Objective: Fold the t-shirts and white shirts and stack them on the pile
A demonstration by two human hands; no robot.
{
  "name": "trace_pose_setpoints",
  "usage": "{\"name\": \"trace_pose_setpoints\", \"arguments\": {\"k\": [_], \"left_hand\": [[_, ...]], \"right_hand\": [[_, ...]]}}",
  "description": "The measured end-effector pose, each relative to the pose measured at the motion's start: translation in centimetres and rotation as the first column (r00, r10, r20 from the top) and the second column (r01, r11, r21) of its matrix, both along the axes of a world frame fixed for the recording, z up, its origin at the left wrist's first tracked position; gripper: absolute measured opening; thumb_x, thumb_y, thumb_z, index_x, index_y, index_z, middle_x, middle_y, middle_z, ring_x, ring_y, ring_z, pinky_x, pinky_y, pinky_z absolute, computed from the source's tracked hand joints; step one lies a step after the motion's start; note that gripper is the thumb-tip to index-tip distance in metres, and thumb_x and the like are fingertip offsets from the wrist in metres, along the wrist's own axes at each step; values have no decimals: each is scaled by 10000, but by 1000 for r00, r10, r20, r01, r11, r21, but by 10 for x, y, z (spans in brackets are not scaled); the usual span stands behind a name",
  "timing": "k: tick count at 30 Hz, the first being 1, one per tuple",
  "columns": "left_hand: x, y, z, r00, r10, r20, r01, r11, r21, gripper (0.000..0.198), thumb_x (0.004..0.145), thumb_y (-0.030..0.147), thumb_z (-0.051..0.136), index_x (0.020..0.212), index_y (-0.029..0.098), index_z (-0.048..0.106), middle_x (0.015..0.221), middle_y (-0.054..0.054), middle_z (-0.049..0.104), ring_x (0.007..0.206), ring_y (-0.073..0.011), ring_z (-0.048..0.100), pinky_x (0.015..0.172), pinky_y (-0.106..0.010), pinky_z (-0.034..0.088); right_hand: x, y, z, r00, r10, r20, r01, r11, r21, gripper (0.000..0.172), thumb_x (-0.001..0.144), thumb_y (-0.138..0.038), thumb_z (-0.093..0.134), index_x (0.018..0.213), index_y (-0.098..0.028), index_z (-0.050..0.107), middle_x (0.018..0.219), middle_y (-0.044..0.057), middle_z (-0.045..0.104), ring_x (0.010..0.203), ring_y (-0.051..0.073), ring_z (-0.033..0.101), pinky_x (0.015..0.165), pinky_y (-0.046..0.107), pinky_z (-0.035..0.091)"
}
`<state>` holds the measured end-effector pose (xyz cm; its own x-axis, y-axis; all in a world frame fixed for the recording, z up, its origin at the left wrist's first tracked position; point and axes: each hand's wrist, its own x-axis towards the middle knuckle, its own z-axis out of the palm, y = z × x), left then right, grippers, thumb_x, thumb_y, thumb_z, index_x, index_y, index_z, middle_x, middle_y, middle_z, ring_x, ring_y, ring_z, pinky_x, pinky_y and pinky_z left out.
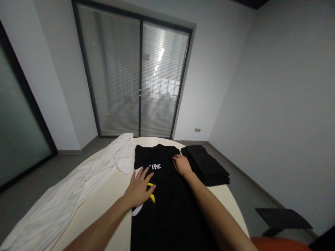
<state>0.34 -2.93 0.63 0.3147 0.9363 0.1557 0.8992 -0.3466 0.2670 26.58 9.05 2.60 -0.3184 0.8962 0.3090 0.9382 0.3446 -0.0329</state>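
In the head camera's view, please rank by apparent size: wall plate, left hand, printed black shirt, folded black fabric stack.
Largest to smallest:
1. Printed black shirt
2. Folded black fabric stack
3. Left hand
4. Wall plate

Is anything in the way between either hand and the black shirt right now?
Nothing visible. The left hand lies spread over the front print of the black shirt, and the right hand is at its right edge. The white cloth and folded black stack lie to either side.

Black shirt (170, 202) with white-and-yellow print (156, 166), white cloth (102, 174)
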Motion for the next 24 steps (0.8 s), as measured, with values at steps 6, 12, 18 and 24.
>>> {"name": "trace_pose_setpoints", "arguments": {"k": [6,12,18,24], "left_hand": [[-1,1,-2,1000,-3,2,3,1000,1,614,964,592,389,1500,296,436,1645,-74,273,1526,-327,176,1212,-608,139],[-1,0,4,1000,1,1,-1,1000,-25,620,959,590,403,1498,287,441,1642,-80,278,1526,-332,177,1212,-609,140],[0,-1,8,1000,0,0,0,1000,-29,614,961,584,407,1499,288,439,1647,-80,263,1527,-332,170,1214,-609,135],[-2,2,6,1000,-16,-18,15,999,-41,654,967,625,351,1526,289,393,1656,-84,233,1533,-335,135,1212,-616,118]], "right_hand": [[3,-2,1,999,-43,-17,42,998,-41,322,969,-239,472,1246,-207,633,1235,88,680,1173,204,601,1103,356,329],[-13,5,8,979,-198,-39,196,979,-58,339,920,-323,564,1226,-189,621,1222,137,665,1152,259,609,1083,426,331],[-28,22,10,917,-391,-81,368,907,-207,381,1000,-415,423,1050,-173,713,1071,171,716,1054,281,670,876,363,483],[-6,52,15,841,-536,-82,484,810,-333,366,950,-235,529,1265,-64,603,1188,244,668,1085,278,673,857,326,515]]}}
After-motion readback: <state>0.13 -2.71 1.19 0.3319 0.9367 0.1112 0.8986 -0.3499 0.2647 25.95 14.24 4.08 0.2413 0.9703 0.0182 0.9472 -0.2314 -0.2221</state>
